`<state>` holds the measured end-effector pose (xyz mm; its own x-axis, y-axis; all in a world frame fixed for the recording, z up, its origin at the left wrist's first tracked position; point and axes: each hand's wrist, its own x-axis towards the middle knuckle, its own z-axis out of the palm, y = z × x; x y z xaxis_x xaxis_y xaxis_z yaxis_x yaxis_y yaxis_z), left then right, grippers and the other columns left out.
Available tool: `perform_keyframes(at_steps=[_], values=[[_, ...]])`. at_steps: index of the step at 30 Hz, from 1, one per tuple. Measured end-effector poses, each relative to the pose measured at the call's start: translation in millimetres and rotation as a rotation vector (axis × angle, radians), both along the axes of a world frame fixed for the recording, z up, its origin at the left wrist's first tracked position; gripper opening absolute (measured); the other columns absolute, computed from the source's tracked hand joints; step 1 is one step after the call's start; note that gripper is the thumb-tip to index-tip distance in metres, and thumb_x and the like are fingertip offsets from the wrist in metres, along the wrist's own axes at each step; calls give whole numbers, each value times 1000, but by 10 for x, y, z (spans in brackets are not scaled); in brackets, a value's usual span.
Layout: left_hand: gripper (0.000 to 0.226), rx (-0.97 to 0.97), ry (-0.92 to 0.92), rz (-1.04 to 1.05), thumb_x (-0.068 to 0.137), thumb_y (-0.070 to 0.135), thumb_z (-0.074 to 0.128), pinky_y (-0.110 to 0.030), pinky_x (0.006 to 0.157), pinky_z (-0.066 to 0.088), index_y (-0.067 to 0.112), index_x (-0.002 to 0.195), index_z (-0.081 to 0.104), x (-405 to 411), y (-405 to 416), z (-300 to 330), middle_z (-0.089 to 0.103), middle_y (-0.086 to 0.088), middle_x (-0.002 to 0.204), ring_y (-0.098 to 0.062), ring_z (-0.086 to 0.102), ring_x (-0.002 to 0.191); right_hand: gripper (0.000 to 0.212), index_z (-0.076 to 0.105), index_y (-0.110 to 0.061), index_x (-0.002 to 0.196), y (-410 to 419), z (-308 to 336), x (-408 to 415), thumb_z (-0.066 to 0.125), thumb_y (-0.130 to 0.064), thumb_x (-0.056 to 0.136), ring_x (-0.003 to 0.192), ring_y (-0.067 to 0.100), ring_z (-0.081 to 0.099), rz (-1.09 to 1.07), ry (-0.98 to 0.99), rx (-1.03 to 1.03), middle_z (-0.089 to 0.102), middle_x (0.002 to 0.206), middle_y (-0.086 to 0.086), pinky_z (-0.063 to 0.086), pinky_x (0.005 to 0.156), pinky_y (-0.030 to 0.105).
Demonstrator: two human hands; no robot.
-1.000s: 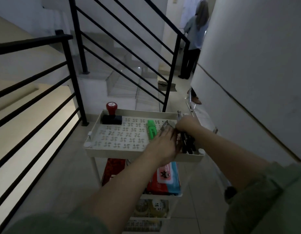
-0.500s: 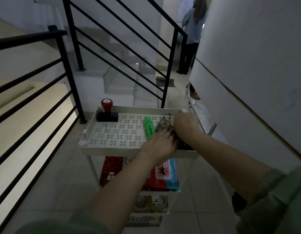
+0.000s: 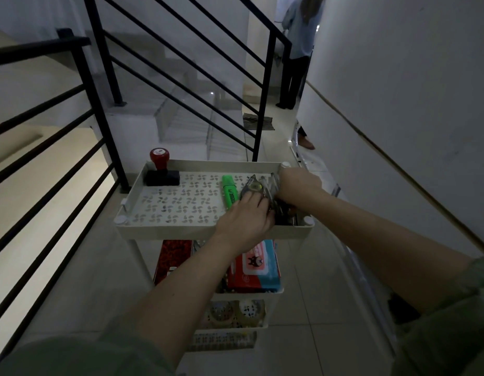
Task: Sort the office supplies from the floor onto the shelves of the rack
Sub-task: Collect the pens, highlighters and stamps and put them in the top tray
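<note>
The white rack [image 3: 165, 234] stands in front of me on the tiled floor. On its perforated top shelf are a red-handled stamp [image 3: 160, 169] at the back left, a green highlighter [image 3: 229, 192] and a correction tape dispenser [image 3: 253, 187] beside it. My right hand [image 3: 299, 185] grips a bundle of pens [image 3: 276, 192] at the shelf's right end. My left hand [image 3: 244, 218] rests on the near right of the shelf, its fingertips touching the dispenser and the pens. The lower ends of the pens are hidden by both hands.
The second shelf holds a red box [image 3: 175, 256] and a red-and-blue packet [image 3: 253, 268]; tape rolls [image 3: 235, 312] sit lower down. Black railings [image 3: 99, 115] stand left and behind, a wall [image 3: 398, 104] runs along the right, and a person [image 3: 299, 50] stands down the corridor.
My right hand has brought the pens down into the shelf's right end. The correction tape now lies flat beside the highlighter, with my left hand drawn back toward its near end.
</note>
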<state>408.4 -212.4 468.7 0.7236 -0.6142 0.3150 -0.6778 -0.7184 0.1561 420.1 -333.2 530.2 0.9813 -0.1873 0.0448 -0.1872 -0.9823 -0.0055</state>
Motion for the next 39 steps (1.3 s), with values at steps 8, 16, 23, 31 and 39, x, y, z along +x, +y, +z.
perform_keyframes(at_steps=[8,16,23,31,39], values=[[51,45,-77,6,85,36,24,-30,71,50,5,96,64,-22,21,2,66,-10,93,-24,63,89,31,55,-6,118,119,-31,-158,37,-22,99,108,27,59,14,5,-5,61,120,12,42,80,32],[36,11,-317,53,84,33,37,-25,62,46,10,84,65,-112,134,51,64,-6,79,-21,61,71,48,54,-4,118,133,54,-215,39,-45,97,97,25,61,46,-117,-9,60,116,12,38,72,29],[35,-69,-281,50,87,31,39,-33,72,39,5,93,62,-373,434,35,63,-12,91,-28,60,84,42,60,-6,95,252,120,-539,42,-44,96,70,19,50,60,-227,189,57,85,9,34,58,27],[31,-269,-6,34,90,27,37,-23,72,27,7,88,60,-1274,875,-391,60,-7,87,-15,46,86,54,46,-12,54,489,-269,-1604,42,-47,95,43,11,41,-46,-92,654,46,50,1,29,45,23],[24,-120,320,-39,83,24,37,-25,66,44,13,81,58,-1808,1400,-1351,60,-1,80,-11,51,76,49,42,-12,55,708,-1402,-2273,47,-41,94,45,14,40,-191,236,911,48,55,7,36,57,28]])
